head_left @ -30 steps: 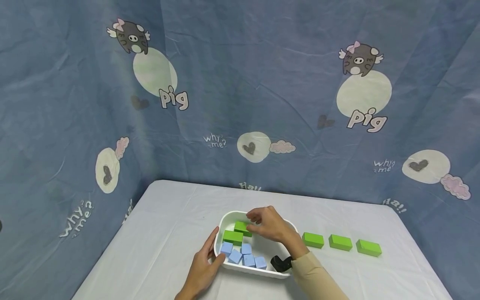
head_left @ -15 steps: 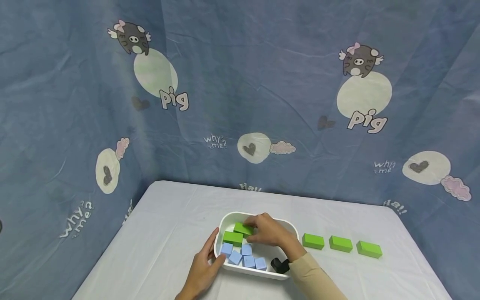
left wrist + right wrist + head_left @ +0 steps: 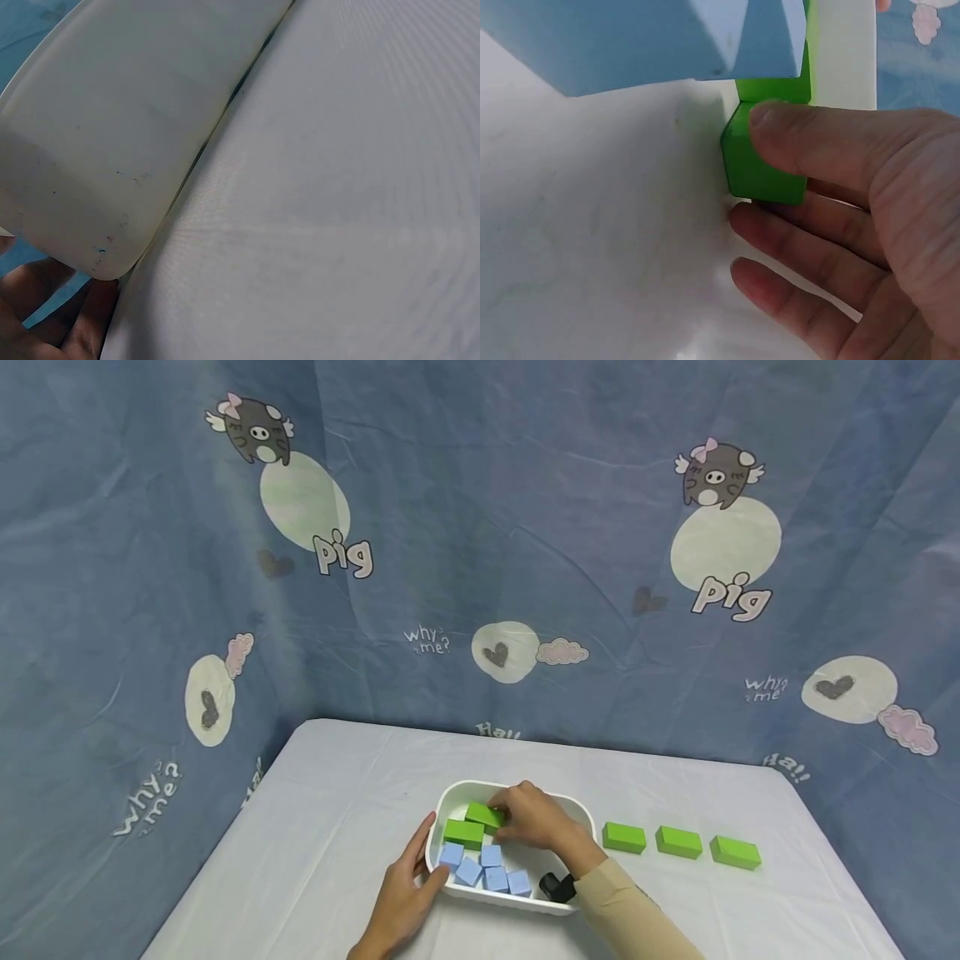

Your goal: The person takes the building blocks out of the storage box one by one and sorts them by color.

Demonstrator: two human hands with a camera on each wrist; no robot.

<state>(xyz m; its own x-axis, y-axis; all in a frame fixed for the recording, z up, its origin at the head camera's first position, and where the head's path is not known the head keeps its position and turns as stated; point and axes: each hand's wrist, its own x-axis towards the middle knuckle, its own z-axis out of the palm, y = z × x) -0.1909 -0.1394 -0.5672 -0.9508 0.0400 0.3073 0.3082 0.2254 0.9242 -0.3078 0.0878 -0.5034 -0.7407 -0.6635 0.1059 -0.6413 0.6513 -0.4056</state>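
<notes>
My right hand (image 3: pixel 534 816) reaches into a white plastic tray (image 3: pixel 517 902) and pinches a green rectangular block (image 3: pixel 483 816) near its back left. In the right wrist view the thumb lies on this green block (image 3: pixel 761 161), with fingers on its other side. A second green block (image 3: pixel 464 834) sits just in front of it. My left hand (image 3: pixel 405 893) grips the tray's left end, thumb at the rim and fingers along the outside. In the left wrist view, its fingers (image 3: pixel 90 315) show at a corner of the tray (image 3: pixel 135 135).
Several light blue cubes (image 3: pixel 496 878) lie in the front left of the tray. A black piece (image 3: pixel 557 887) is at its front right, partly behind the right sleeve (image 3: pixel 622 902). Three green blocks (image 3: pixel 678 842) stand in a row on the white tablecloth (image 3: pixel 360 793), right of the tray.
My right hand has come down from above the tray's back left onto the green block and now pinches it. The left hand has stayed on the tray's left end.
</notes>
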